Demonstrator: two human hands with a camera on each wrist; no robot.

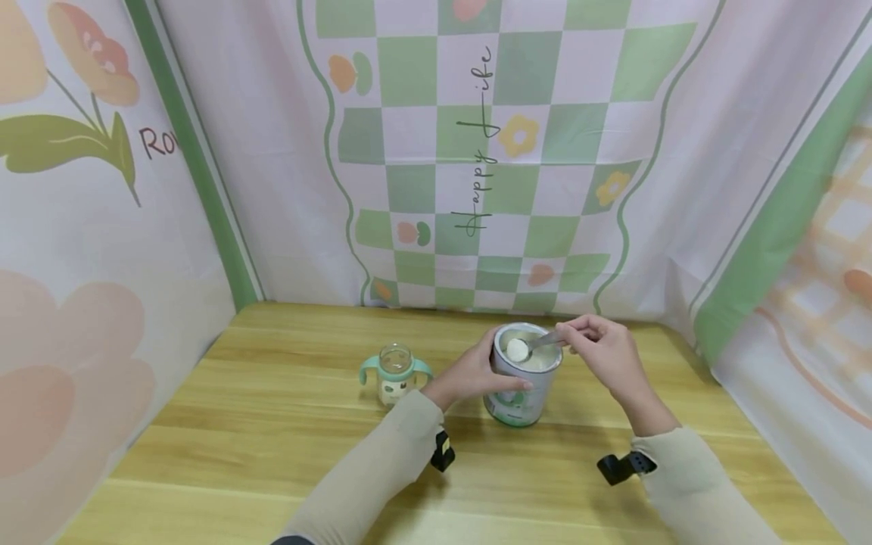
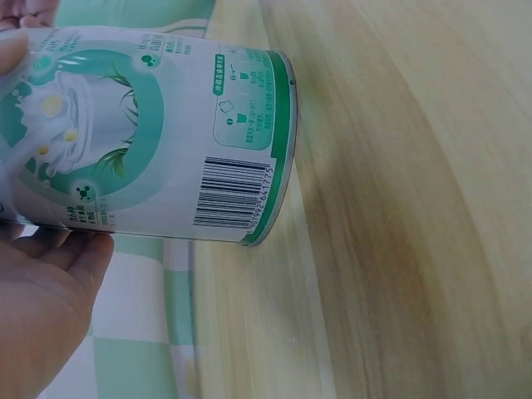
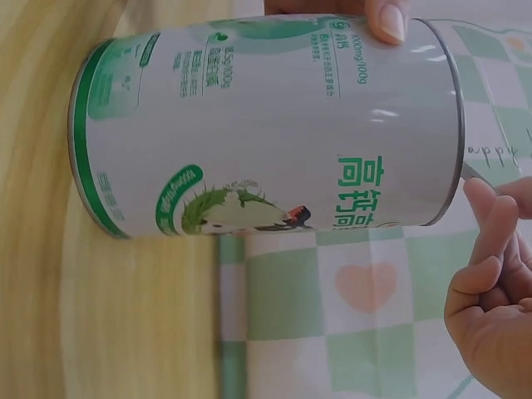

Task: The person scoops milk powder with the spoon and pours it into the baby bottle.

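Observation:
A white and green milk powder can (image 1: pixel 519 397) with its top uncovered stands at the table's middle right. My left hand (image 1: pixel 473 371) grips the can's side, thumb across the front; in the left wrist view its fingers (image 2: pixel 79 262) lie along the can's wall. My right hand (image 1: pixel 606 352) pinches the handle of a metal spoon (image 1: pixel 543 340). The spoon's bowl is inside the can's mouth and carries a rounded heap of white powder (image 1: pixel 518 350). In the right wrist view the can hides most of the spoon.
Left of the can, a two-handled baby bottle (image 1: pixel 395 365) with mint handles stands on the wooden table (image 1: pixel 272 424), partly behind my left wrist. Its clear top has no cap on it. Patterned cloth curtains (image 1: pixel 436 136) hang close behind and at both sides.

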